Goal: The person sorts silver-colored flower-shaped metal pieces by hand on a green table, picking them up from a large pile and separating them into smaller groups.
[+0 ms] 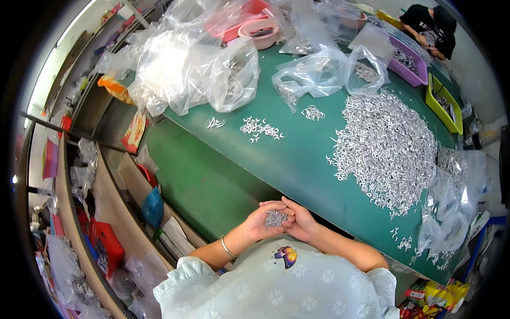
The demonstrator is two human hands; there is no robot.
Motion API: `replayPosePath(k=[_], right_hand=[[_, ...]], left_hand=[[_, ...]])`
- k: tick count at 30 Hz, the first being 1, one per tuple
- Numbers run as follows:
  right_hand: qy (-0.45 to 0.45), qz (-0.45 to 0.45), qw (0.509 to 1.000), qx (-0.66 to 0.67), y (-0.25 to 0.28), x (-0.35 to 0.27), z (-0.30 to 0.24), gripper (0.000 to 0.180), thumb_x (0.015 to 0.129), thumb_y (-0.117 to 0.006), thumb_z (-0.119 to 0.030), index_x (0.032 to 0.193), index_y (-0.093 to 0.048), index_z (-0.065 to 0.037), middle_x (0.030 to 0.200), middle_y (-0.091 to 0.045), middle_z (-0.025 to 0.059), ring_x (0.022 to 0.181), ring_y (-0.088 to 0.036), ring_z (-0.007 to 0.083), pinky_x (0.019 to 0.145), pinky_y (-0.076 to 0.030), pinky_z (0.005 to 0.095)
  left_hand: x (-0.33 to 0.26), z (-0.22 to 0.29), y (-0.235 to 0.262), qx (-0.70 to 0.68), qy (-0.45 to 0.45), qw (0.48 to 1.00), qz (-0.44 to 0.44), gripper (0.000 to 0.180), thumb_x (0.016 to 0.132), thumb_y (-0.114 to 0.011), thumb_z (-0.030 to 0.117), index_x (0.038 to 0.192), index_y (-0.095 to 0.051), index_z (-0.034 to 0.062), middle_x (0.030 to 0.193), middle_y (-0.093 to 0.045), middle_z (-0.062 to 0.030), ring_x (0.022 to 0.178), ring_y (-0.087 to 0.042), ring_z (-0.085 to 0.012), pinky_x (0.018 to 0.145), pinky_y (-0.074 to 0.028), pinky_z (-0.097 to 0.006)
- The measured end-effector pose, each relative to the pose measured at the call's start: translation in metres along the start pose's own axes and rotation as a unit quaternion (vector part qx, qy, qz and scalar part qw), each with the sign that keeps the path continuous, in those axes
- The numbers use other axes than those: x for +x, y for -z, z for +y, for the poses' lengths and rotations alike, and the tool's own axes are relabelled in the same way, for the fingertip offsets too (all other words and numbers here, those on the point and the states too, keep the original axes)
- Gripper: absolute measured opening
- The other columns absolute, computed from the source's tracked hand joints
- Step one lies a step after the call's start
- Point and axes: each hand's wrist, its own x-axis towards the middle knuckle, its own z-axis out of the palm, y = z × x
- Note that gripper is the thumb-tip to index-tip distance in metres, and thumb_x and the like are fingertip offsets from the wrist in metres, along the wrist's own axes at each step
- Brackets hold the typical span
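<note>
Both hands meet just below the near edge of the green worktop (297,159). Left hand (261,220) cupped palm-up, fingers curled narrow around a bunch of small metal pieces (275,217); right hand (300,220) closes against it from the other side, fingertips touching the bunch. Pieces lie roughly parallel, long axes running from the palm toward the right hand. Judged light, stiff, smooth and quick to slip loose; best held as a bundle across the middle. Large pile of like pieces (388,143) lies well apart; clear plastic bags (191,69) beyond.
</note>
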Motion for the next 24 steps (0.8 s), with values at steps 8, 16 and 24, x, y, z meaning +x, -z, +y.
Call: replayPosePath(k=[8,16,24], right_hand=[[0.326,0.084,0.939,0.072,0.010,-0.034,-0.030,0.045,0.103,-0.032,-0.033,0.113,-0.056,0.004,0.118,-0.060,0.0203,0.113,-0.057,0.0303,0.102,-0.043,0.0419],[0.507,0.264,0.820,0.022,0.027,-0.081,-0.077,0.043,0.104,-0.035,-0.029,0.120,-0.058,0.005,0.119,-0.061,0.0127,0.063,-0.045,0.0033,0.051,-0.042,0.0141],[0.581,0.145,0.787,0.148,0.049,-0.091,-0.100,0.045,0.104,-0.032,-0.027,0.136,-0.041,0.005,0.140,-0.044,0.0174,0.130,-0.043,0.0268,0.112,-0.031,0.0390]], left_hand=[[0.059,-0.004,-0.090,0.034,-0.092,0.994,-0.041,0.030,0.097,-0.050,0.027,0.090,-0.059,-0.0009,0.078,-0.056,-0.0095,0.062,-0.051,-0.0135,0.045,-0.037,-0.022],[0.120,-0.026,-0.166,0.029,-0.132,0.988,-0.079,0.024,0.097,-0.051,0.025,0.095,-0.058,0.0026,0.075,-0.052,-0.0044,0.058,-0.046,-0.0119,0.046,-0.034,-0.022],[0.162,0.020,-0.197,-0.174,0.049,0.980,-0.079,0.009,0.094,-0.049,0.014,0.097,-0.053,0.0059,0.075,-0.046,0.0000,0.056,-0.039,-0.0089,0.044,-0.028,-0.023]])
